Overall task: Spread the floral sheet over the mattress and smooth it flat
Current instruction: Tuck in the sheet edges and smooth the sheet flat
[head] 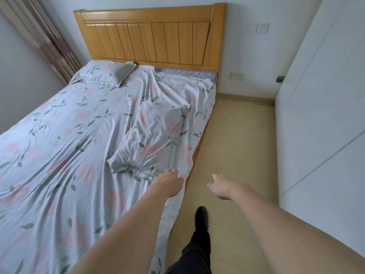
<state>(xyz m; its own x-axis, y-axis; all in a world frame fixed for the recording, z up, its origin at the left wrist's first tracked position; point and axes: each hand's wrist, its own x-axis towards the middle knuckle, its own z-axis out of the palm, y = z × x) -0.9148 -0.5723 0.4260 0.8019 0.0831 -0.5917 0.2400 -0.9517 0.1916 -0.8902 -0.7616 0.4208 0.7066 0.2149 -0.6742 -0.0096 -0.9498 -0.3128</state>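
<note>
The floral sheet (pixel 65 147), pale blue with pink blossoms and green leaves, covers most of the mattress (pixel 189 72), though it lies rumpled, with long creases running from the foot toward the head and a bunched ridge near the headboard (pixel 150 34). At the head's right corner the sheet falls short, leaving a strip of quilted mattress bare against the wooden headboard. Along the bed's right edge the sheet drapes over the side toward the floor (pixel 237 139). Two pillows in matching floral cases rest on the sheet: one pillow (pixel 106 73) at the head's left corner, tucked close to the headboard, and a second pillow (pixel 150 135) lying askew nearer the right edge, about midway down the bed. The left hand (pixel 170 179) reaches to the sheet at the right edge, just below the second pillow's lower corner, its fingers curled down into the cloth there; whether they actually pinch the fabric cannot be told. The right hand (pixel 219 185) hangs over the floor beside the bed, clear of the sheet, fingers loosely bent and holding nothing. A leg in dark trousers and a black shoe (pixel 201 216) stands on the floor close to the bed's right edge. Curtains (pixel 41 36) hang by the left wall, and a white wardrobe (pixel 320 115) lines the right side of the room.
</note>
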